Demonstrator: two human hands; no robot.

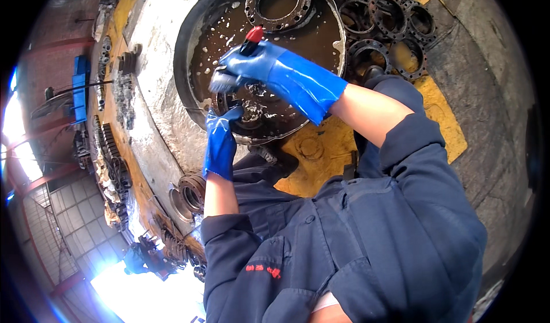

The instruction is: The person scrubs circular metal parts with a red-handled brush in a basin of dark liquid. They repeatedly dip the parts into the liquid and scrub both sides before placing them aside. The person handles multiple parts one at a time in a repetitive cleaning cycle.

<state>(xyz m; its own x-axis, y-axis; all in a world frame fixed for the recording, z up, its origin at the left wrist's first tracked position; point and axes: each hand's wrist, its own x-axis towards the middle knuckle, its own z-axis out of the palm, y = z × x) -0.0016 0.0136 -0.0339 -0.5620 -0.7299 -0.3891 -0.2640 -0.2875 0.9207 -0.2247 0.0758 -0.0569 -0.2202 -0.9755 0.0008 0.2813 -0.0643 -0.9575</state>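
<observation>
Both of my hands wear long blue rubber gloves. My right hand [249, 62] is closed round a scrub brush [255, 35] with a red-tipped handle, its grey bristles angled down to the left. Below the brush, my left hand [220, 131] has its fingers closed on a dark metal ring [221, 101] at the near left side of a round basin [186, 97]. Part of the ring is hidden by my gloves and the murky brown liquid. A larger flange ring [250, 7] with bolt holes rests at the basin's far side.
Several greasy flange rings [389, 16] are piled right of the basin. Yellow mats [438, 114] lie on the grey floor around me. More metal rings [192, 192] stand by my left forearm, and rows of metal parts [114, 162] line the floor farther left.
</observation>
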